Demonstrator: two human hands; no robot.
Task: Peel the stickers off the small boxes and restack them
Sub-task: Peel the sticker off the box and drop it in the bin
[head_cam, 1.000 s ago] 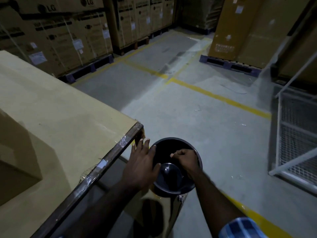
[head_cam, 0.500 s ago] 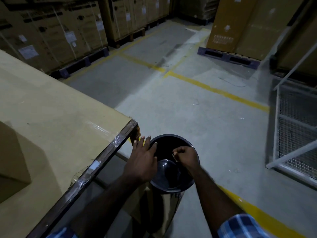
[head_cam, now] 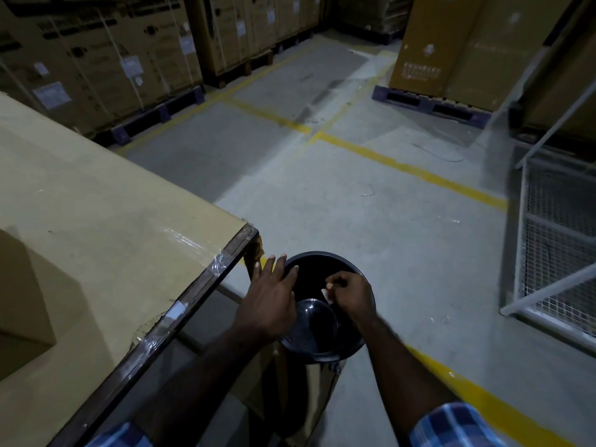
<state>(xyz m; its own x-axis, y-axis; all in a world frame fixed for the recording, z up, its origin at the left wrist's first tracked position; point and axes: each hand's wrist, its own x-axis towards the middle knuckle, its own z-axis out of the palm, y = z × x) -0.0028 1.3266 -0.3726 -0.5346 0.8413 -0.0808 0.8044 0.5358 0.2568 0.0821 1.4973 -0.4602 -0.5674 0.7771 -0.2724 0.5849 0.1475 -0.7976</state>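
A round black-topped bin (head_cam: 322,262) with a shiny metal body stands on the floor by the table corner. My left hand (head_cam: 269,296) lies flat on the bin's left rim, fingers spread. Over the bin's opening my right hand (head_cam: 350,293) pinches a small white sticker (head_cam: 326,295) between its fingertips. A small cardboard box (head_cam: 22,304) sits on the table at the far left, partly cut off by the frame edge.
A cardboard-covered table (head_cam: 106,221) with a taped dark edge fills the left. Large strapped cartons on pallets (head_cam: 106,62) line the back; another tall carton (head_cam: 451,50) stands at back right. A white wire cage (head_cam: 558,246) is at the right. Yellow lines cross the concrete floor.
My view has tilted down slightly. My right hand has turned over the bin so the white sticker shows at its fingertips. My left hand stays on the rim.
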